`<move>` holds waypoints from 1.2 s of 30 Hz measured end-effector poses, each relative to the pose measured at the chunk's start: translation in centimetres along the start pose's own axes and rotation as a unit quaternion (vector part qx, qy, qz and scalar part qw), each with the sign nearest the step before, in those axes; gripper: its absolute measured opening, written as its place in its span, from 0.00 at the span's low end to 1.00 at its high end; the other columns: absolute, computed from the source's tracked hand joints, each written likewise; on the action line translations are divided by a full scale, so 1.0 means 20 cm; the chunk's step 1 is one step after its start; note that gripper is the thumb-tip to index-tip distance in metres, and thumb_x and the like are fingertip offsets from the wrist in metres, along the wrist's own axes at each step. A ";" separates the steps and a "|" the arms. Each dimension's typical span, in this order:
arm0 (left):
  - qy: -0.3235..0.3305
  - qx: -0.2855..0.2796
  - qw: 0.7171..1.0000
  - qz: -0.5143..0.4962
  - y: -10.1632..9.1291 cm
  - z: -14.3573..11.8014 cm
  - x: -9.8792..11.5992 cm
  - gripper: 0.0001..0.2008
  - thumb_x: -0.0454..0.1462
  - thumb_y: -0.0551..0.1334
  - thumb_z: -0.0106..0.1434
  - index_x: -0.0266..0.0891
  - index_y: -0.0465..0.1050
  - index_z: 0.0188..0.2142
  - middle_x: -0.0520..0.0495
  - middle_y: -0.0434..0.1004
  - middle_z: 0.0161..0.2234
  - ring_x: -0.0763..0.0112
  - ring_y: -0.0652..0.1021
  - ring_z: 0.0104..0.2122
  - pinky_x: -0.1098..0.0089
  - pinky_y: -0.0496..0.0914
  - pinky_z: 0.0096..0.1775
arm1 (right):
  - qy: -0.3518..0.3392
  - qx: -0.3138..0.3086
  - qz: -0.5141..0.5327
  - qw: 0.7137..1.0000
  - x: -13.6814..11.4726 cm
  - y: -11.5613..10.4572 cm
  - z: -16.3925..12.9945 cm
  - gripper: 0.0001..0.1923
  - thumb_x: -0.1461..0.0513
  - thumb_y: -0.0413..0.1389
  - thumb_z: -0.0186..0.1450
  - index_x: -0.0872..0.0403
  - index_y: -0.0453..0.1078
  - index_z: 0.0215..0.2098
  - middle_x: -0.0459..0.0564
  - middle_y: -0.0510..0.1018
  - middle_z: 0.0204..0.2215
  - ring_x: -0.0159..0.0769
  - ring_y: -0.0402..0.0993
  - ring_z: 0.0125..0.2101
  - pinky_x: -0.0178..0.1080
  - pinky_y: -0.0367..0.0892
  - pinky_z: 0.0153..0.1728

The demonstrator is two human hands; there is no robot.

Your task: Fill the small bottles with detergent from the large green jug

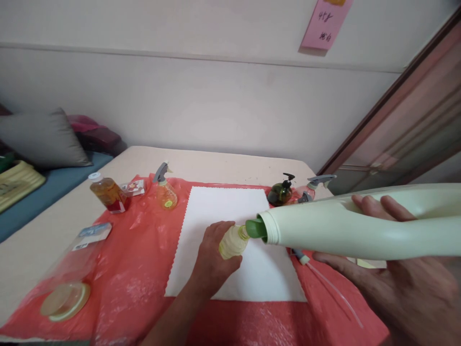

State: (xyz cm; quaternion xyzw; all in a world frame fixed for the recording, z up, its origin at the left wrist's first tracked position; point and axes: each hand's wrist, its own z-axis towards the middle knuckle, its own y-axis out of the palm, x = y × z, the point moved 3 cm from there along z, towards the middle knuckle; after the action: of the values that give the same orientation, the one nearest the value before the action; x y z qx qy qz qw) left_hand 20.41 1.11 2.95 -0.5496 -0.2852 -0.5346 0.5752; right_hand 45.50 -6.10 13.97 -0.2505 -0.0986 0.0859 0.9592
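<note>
Right hand [392,269]: nearest the camera, wrapped around the handle of a large pale-green jug [360,228], fingers showing through the handle opening; the jug is tipped almost level, its green spout [256,229] meeting the mouth of the small bottle.

Left hand [212,259]: closed around a small yellowish bottle [232,241], which stands over a white cloth [230,240] (zigzag-cut along its left edge).

Loose dip tube with sprayer end [306,262]: lying just under the jug, on the red plastic sheet [137,283] that covers the table [50,230].

Near left: a clear plastic container [68,283] on its side, base towards the camera.

Further back, left: amber bottle with white cap [108,192]; small orange spray bottle with grey trigger [165,190].

Further back, right: dark green pump bottle [280,192]; beside it a grey trigger sprayer [319,182], its bottle mostly hidden.

Beyond the table: grey cushion [43,137]; pink note [326,21] on the wall.
</note>
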 end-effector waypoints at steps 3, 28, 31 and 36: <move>0.005 0.001 1.000 0.002 0.00 0.00 0.00 0.31 0.31 0.65 0.50 0.46 0.67 0.54 0.44 0.69 0.53 0.54 0.70 0.54 0.50 0.64 0.56 | 0.002 -0.006 0.002 1.000 0.00 0.00 0.00 0.47 0.50 0.67 0.53 0.55 0.58 0.66 0.61 0.77 0.52 0.59 0.69 0.57 0.58 0.66 0.57; 0.002 0.002 1.000 0.009 0.00 0.01 0.00 0.31 0.30 0.65 0.49 0.45 0.68 0.54 0.44 0.70 0.52 0.54 0.71 0.53 0.50 0.65 0.55 | -0.016 -0.008 -0.024 1.000 -0.01 -0.02 0.02 0.47 0.47 0.65 0.55 0.57 0.58 0.66 0.61 0.79 0.49 0.59 0.69 0.57 0.56 0.66 0.58; -0.002 -0.005 1.000 0.010 0.00 0.01 0.00 0.31 0.31 0.65 0.49 0.43 0.68 0.54 0.43 0.70 0.53 0.54 0.70 0.54 0.50 0.64 0.55 | -0.016 -0.008 -0.020 1.000 0.00 -0.02 0.01 0.47 0.47 0.65 0.54 0.58 0.58 0.66 0.62 0.79 0.49 0.60 0.69 0.57 0.56 0.66 0.57; -0.001 -0.005 1.000 0.013 0.00 0.01 0.00 0.31 0.30 0.65 0.49 0.44 0.67 0.54 0.43 0.70 0.53 0.53 0.70 0.54 0.50 0.64 0.56 | -0.017 -0.008 -0.036 0.999 0.00 -0.02 0.01 0.46 0.47 0.65 0.55 0.58 0.59 0.65 0.62 0.80 0.49 0.60 0.70 0.57 0.58 0.66 0.57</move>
State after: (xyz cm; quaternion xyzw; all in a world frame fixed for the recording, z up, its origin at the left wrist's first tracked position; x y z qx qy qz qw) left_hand 20.48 1.29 2.89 -0.5569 -0.2763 -0.5276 0.5790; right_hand 45.58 -6.37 14.34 -0.2529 -0.1242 0.0549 0.9579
